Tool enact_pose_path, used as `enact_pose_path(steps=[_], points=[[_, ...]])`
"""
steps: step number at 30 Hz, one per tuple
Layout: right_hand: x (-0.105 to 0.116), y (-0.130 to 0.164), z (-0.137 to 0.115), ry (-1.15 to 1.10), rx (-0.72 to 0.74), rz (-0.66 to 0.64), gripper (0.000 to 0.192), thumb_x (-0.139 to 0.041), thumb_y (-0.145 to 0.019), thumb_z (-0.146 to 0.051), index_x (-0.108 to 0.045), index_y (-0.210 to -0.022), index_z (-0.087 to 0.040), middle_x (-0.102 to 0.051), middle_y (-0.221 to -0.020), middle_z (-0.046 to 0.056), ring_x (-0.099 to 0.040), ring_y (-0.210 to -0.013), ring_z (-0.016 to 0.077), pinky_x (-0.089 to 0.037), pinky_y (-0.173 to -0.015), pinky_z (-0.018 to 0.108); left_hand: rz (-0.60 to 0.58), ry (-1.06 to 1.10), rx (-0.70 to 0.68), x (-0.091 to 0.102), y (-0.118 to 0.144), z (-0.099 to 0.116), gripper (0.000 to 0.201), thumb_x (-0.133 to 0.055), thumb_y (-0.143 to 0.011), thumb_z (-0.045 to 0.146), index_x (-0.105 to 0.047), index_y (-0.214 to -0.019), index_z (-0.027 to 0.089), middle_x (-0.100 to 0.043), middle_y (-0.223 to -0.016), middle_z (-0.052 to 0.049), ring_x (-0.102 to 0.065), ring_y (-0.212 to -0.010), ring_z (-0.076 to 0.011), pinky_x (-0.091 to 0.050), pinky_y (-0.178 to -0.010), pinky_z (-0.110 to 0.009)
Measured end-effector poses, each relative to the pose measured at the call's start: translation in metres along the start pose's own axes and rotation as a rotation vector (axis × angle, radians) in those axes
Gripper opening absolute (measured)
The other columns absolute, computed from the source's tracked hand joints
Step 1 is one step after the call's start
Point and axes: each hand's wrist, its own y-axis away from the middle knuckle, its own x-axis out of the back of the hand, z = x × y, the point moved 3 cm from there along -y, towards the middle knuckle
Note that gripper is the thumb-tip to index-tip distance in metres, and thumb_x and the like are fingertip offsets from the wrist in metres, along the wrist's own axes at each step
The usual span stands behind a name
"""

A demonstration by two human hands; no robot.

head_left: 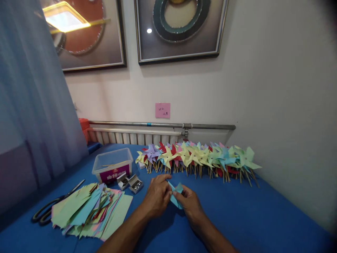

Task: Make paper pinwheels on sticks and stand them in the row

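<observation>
**Both hands pinch a blue paper piece at pinwheel table**

A person's left hand (157, 196) and right hand (190, 203) meet over the blue table (237, 211), fingers pressed together on a small light-blue paper piece (176, 194) held betw. them, just above the cloth. Left thumb & fingers pinch its upper left corner; right fingers grip its lower right edge. Behind the hands, a long row of finished paper pinwheels (197, 158) on wooden sticks lies along the wall side, in yellow, green, blue, red, purple. To the left, a loose stack of coloured paper sheets (89, 211), w/ black-handled scissors (52, 207) just beside it. Near the stack's far end, two small open boxes of metal pins (130, 182) and a clear plastic tub (112, 164). A pink note (162, 110) is stuck on the wall above a radiator pipe (160, 125).
</observation>
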Motion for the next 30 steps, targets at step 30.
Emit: enact_pose_path(steps=[30], points=[[-0.0034,-0.0022,-0.001,-0.018,0.02,-0.035,0.042,-0.086,-0.062,-0.052,-0.068,-0.078,-0.018,-0.065,-0.066,-0.001,-0.053,-0.061,0.015,-0.041,-0.06,0.026,0.101,0.021,0.067,0.001,-0.0002,-0.0012,0.012,-0.059,-0.081,0.01,-0.064,-0.077,0.021,-0.067,-0.131,-0.01,-0.058,-0.124,-0.0299,-0.042,-0.103,-0.053]])
